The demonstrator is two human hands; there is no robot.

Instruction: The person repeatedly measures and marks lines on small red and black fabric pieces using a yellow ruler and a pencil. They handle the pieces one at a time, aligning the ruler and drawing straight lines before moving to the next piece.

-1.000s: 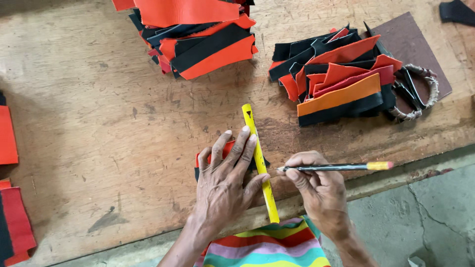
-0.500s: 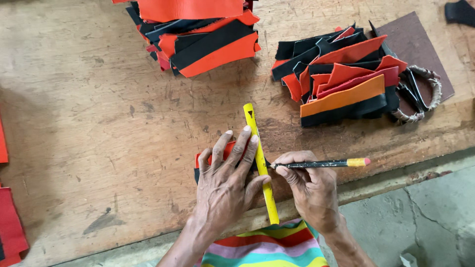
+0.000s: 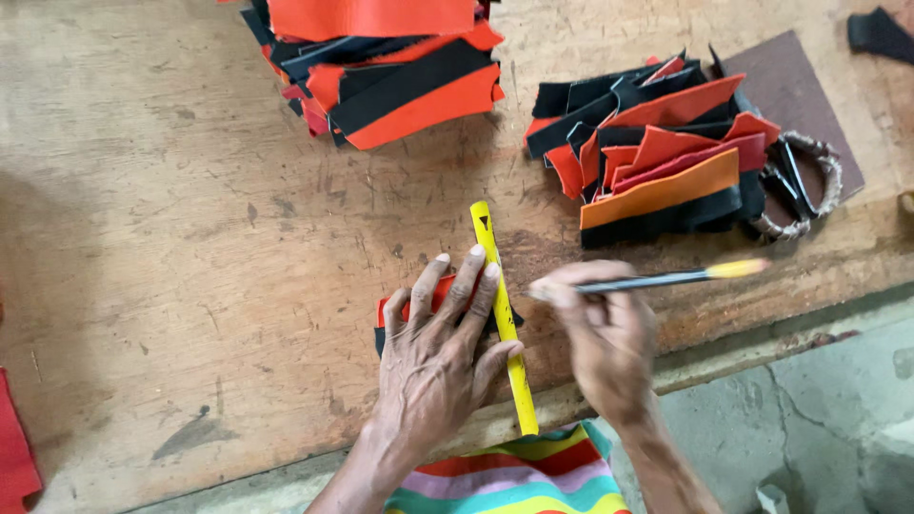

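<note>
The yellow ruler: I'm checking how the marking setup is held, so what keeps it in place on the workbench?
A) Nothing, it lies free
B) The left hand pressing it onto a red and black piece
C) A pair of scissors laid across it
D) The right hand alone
B: the left hand lies spread over the yellow ruler and the red and black piece, while the right hand holds a pencil.

A worn wooden worktop [image 3: 190,238] fills most of the view, scratched and stained, darker near its front edge; beyond that edge, at lower right, lies a grey concrete floor [image 3: 819,409] with cracks; soft daylight falls evenly, casting faint shadows at left.
</note>
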